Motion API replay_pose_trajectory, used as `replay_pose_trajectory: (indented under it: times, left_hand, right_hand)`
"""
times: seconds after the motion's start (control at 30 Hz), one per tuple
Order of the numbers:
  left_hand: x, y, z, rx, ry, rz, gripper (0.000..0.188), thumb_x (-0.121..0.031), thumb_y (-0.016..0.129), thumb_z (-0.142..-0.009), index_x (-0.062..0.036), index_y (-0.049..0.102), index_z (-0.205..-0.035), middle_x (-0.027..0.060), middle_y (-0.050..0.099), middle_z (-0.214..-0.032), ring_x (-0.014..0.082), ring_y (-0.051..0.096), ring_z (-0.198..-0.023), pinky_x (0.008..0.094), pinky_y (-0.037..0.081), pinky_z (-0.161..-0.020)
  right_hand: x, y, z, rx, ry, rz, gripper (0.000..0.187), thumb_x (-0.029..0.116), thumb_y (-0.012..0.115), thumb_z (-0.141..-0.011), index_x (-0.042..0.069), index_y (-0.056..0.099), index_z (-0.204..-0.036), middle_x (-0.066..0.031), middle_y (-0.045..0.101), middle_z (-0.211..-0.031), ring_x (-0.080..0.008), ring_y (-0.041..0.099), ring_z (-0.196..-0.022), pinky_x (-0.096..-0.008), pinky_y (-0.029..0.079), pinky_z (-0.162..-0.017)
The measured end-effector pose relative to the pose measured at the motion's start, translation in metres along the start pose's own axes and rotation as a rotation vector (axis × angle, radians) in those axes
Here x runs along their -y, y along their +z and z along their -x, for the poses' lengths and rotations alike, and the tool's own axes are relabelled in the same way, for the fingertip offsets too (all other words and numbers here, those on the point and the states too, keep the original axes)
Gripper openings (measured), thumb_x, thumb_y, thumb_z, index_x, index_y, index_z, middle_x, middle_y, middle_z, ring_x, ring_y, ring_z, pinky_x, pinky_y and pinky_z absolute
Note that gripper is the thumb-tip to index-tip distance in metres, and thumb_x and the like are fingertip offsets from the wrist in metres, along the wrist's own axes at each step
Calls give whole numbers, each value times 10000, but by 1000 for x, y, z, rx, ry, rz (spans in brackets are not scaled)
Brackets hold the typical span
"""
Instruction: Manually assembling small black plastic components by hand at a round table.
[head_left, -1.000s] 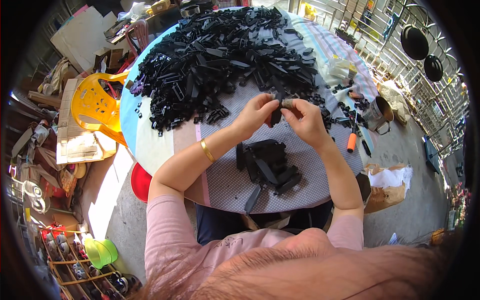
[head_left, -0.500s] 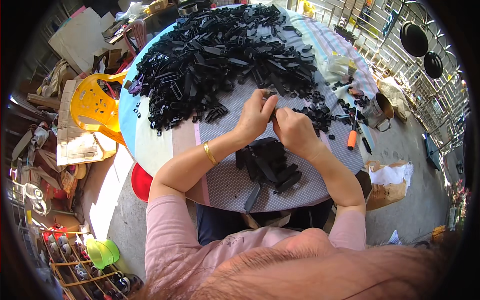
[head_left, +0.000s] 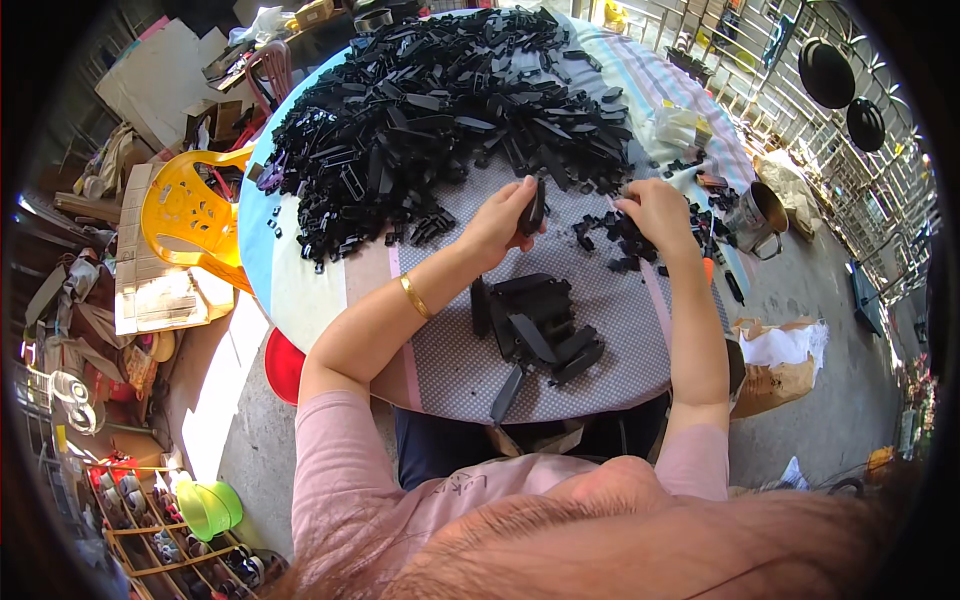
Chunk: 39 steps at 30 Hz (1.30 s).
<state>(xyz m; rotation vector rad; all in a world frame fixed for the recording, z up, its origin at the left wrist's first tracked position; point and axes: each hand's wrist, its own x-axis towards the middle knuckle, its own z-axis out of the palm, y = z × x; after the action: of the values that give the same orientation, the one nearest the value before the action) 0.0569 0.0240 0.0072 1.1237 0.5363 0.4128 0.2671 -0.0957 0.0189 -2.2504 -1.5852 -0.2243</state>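
Observation:
My left hand (head_left: 503,222) is closed around a long black plastic piece (head_left: 536,207), held up over the dotted cloth in the middle of the table. Over to the right, my right hand (head_left: 655,210) is at a small pile of little black parts (head_left: 625,240), its thumb and fingers pinched together. Whatever those fingertips hold is too small to make out. Close to my body lies a group of long black pieces (head_left: 535,320), some stacked and some leaning. Beyond my hands spreads a large heap of black plastic parts (head_left: 420,110).
An orange-handled tool (head_left: 708,268) and a metal mug (head_left: 757,220) sit at the table's right side. A yellow chair (head_left: 190,210) and a red stool (head_left: 285,365) stand left of the round table. On the floor at right is a paper bag (head_left: 775,385).
My hands were together over the table's middle. The right hand has moved right to the small parts, while the left stays near its place with the long piece now showing.

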Motion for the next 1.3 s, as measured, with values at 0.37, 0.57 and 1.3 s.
replay_pose_trajectory:
  times: [0.37,0.57,1.3]
  left_hand:
    - [0,2,7,147,-85,44,345,-365,337,-959,-64,492,-1024,74,567,-667,133,492,-512,245,390,-444]
    - [5,3,8,209,-77,44,319,-373,342,-957,-95,487,-1020,72,580,-703,130,517,-562,245,409,-458]
    - [12,19,18,-177,482,-589,322,-280,445,-925,19,534,-1004,88,536,-666,184,529,-597,336,408,-562]
  right_hand:
    - [22,-3,1,-1,59,-604,148,92,600,-784,30,642,-912,-86,648,-774,-183,628,-680,-291,493,-608]
    - [48,3,11,162,39,-1297,228,8,581,-819,-32,599,-1043,-52,635,-851,-81,597,-725,-211,512,-648]
    - [86,5,28,-397,-439,-476,73,35,596,-769,4,530,-769,-132,544,-709,-328,551,-637,-390,441,-547]
